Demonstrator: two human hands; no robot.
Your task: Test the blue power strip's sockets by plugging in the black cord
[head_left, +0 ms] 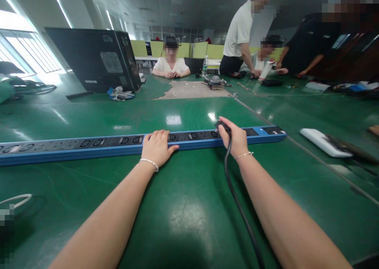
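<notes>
A long blue power strip [118, 147] with a row of black sockets lies across the green table. Resting over its middle, my left hand [156, 145] presses on the strip with fingers laid across the top and the thumb along the front side. My right hand [235, 136] grips a black power plug [222, 126] between thumb and fingers, just above the sockets toward the strip's right part. I cannot tell whether the plug touches a socket. Its black cable [233, 190] hangs from the hand and runs down toward me over the table.
A black computer case [89, 59] stands at the back left, with gloves [121, 94] beside it. Across the table [189, 205] sits a person [171, 65]; several others are at the back right. A white device [324, 142] lies right of the strip.
</notes>
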